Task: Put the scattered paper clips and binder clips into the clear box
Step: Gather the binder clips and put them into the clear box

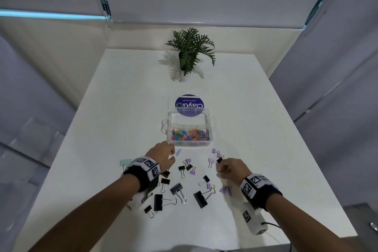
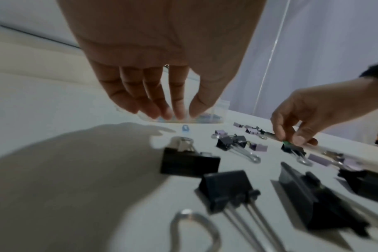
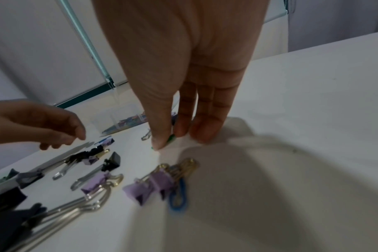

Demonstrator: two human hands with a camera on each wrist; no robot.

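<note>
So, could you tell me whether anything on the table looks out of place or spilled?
Only the unsorted clips: black and purple binder clips lie scattered on the table near both hands, and a blue paper clip sits just outside the clear box. Nothing looks damaged.

Both forearms reach forward, palms down; left hand (image 1: 163, 154) hangs with fingers relaxed, right hand (image 1: 230, 166) pinches thumb against fingertips

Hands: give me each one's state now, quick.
Left hand: open, fingers loosely curled, holding nothing, above the blue paper clip.
Right hand: pinching a small green paper clip between thumb and fingertips.
</note>
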